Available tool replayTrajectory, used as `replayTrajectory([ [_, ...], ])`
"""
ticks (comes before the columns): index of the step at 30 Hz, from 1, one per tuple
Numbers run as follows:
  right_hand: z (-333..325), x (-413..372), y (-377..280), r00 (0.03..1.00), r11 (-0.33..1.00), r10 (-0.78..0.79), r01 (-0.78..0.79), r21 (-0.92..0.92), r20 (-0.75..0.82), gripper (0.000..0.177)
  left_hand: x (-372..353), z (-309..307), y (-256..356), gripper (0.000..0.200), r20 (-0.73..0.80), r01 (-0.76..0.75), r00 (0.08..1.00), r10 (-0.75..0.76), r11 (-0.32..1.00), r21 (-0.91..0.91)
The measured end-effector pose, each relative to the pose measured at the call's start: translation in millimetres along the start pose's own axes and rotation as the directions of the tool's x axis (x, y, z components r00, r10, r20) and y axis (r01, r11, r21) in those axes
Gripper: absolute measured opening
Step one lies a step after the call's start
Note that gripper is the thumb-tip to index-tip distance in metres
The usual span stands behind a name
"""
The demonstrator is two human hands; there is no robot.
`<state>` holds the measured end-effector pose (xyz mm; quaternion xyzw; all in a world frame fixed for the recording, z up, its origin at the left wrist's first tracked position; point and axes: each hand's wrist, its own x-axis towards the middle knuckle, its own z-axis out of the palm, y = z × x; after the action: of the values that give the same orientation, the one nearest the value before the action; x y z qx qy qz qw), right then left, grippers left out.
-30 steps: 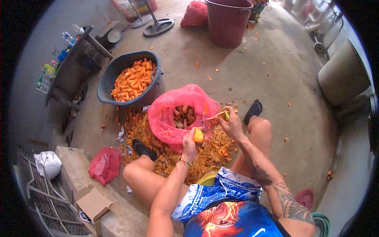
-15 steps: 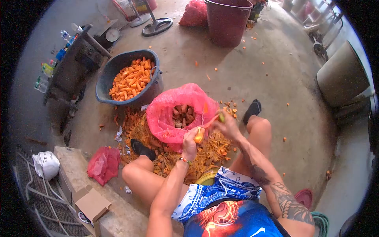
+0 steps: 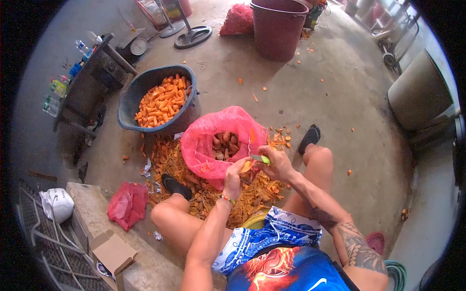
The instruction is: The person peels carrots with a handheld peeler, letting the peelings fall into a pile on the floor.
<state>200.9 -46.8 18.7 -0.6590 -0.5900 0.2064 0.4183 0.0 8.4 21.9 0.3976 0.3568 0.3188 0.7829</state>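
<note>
- The left hand (image 3: 234, 177) had its fingers closed round a carrot (image 3: 244, 167), at 5 o'clock from the pink sack (image 3: 208, 145).
- The right hand (image 3: 280, 166), at the carrot's 3 o'clock, held a green peeler (image 3: 262, 159) tight.
- The carrot looked hard, light and maybe slippery, so its lower end seemed the best place to hold.
- A dark tub (image 3: 127, 109) sat at 10 o'clock.

Left hand (image 3: 234, 177) covers most of the carrot (image 3: 246, 166), only an orange tip showing. Peeler (image 3: 262, 158) in right hand (image 3: 278, 166) is too small to make out its blade. Maroon bucket (image 3: 277, 26) is cut off at the top edge; bottles (image 3: 58, 87) at far left are too small to read, the pink sack (image 3: 208, 145) rim hiding part of its contents.
</note>
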Motion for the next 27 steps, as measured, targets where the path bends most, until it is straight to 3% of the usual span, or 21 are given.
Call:
replayTrajectory([
  [1, 0.4, -2.6, -2.0, 0.998, 0.999, -0.019, 0.017, 0.038, 0.053, 0.035, -0.3, 1.0, -0.9, 0.04, 0.004, -0.059, 0.998, 0.059, 0.991, 0.121],
  [2, 10.0, 5.0, 23.9, 0.998, 0.985, 0.046, -0.037, 0.168, -0.05, 0.034, -3.6, -3.2, 0.5, 0.04, 0.022, 0.091, 0.996, -0.091, 0.996, 0.008],
  [5, 3.4, 20.3, 43.3, 0.944, 0.93, 0.282, -0.225, 0.29, -0.172, 0.034, -3.8, -0.6, 2.0, 0.041, -0.002, 0.189, 0.981, -0.195, 0.953, -0.239],
  [7, 3.7, 8.4, 27.7, 0.993, 0.999, -0.04, 0.042, 0.016, -0.108, 0.039, 2.5, 7.3, -1.1, 0.043, -0.095, 0.161, 0.978, -0.186, 0.961, -0.225],
  [9, -8.4, -5.0, -17.7, 0.989, 0.992, -0.127, 0.125, 0.034, 0.074, 0.041, 4.4, 4.3, -5.7, 0.045, -0.109, 0.134, 0.983, -0.148, 0.983, -0.126],
  [11, 3.2, 2.2, 22.4, 0.998, 0.998, 0.054, -0.054, -0.029, -0.015, 0.044, 1.2, -9.2, -9.7, 0.049, -0.035, 0.092, 0.995, -0.09, 0.994, 0.058],
  [13, -3.7, 16.0, 33.5, 0.964, 0.97, 0.184, -0.21, -0.122, -0.192, 0.041, -6.0, -1.7, 2.4, 0.051, -0.081, 0.173, 0.982, -0.173, 0.985, -0.005],
  [14, -10.8, 15.4, 32.9, 0.966, 0.967, 0.199, -0.221, -0.129, -0.163, 0.041, -8.5, 3.2, 10.3, 0.051, -0.101, 0.194, 0.976, -0.195, 0.981, -0.02],
  [17, -16.3, 5.9, 18.2, 0.986, 0.951, 0.161, -0.169, -0.26, -0.051, 0.04, -5.8, -0.1, 7.4, 0.048, -0.056, 0.185, 0.978, -0.201, 0.96, -0.209],
  [18, -17.7, 1.2, 10.9, 0.992, 0.976, 0.124, -0.128, -0.177, -0.03, 0.036, -4.3, -2.5, 5.7, 0.047, -0.023, 0.172, 0.982, -0.187, 0.94, -0.295],
  [21, -10.9, -5.8, 24.9, 0.987, 0.967, -0.081, 0.111, -0.228, 0.137, 0.032, -4.6, -3.7, 8.4, 0.043, 0.004, 0.208, 0.975, -0.224, 0.898, -0.388],
  [27, -12.5, -8.8, -17.7, 0.98, 0.959, 0.014, 0.042, -0.279, 0.198, 0.062, 1.5, -15.3, 1.3, 0.041, 0.025, 0.279, 0.955, -0.295, 0.869, -0.41],
])
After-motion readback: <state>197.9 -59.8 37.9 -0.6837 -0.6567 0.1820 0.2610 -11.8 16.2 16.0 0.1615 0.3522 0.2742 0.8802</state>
